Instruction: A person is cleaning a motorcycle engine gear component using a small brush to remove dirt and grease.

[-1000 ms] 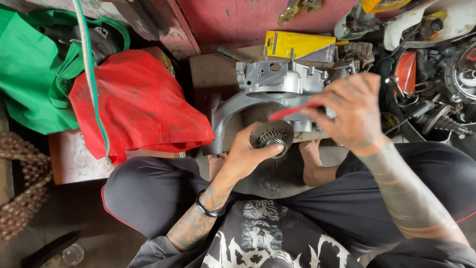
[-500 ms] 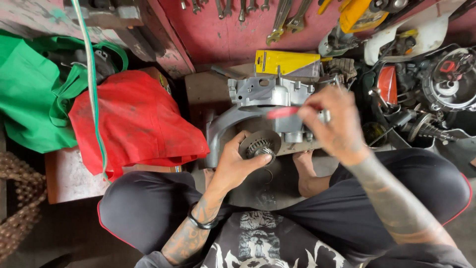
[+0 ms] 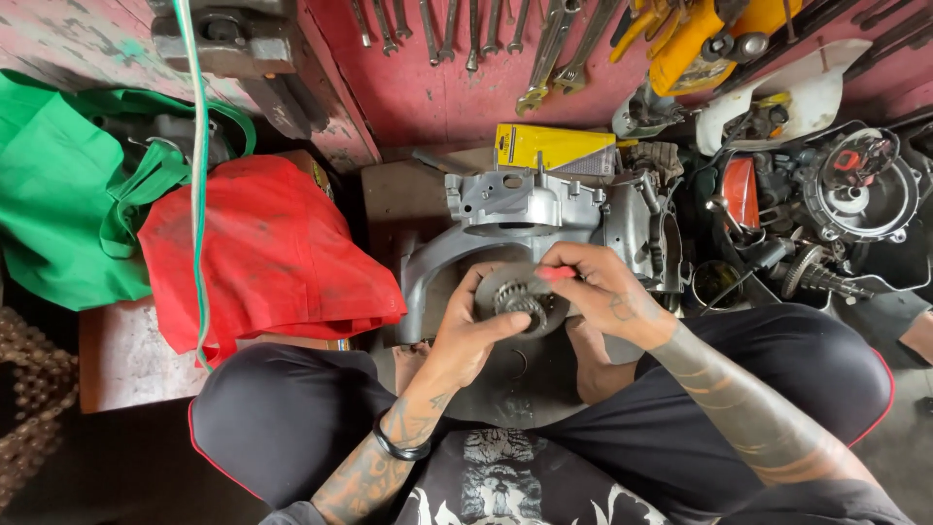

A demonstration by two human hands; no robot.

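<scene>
Steel gear (image 3: 520,303), toothed, round and grimy, is sitting cupped in the left hand (image 3: 473,335), whose fingers are curling under it, seemingly to keep it steady. Just right of it, the right hand (image 3: 601,292) is pinching a red-handled tool (image 3: 554,274) against the gear's top. Beyond both hands a grey engine casing (image 3: 525,219) is lying; farther left, a red bag (image 3: 262,253).

Both forearms are bare and covered in dark tattoo work, which runs down onto the back of the right hand (image 3: 607,297). A black band (image 3: 400,449) circles the wrist below the left hand (image 3: 471,335). The person wears black shorts (image 3: 282,418) edged with thin red piping and a black shirt (image 3: 505,486) with a white printed graphic on the front.
</scene>
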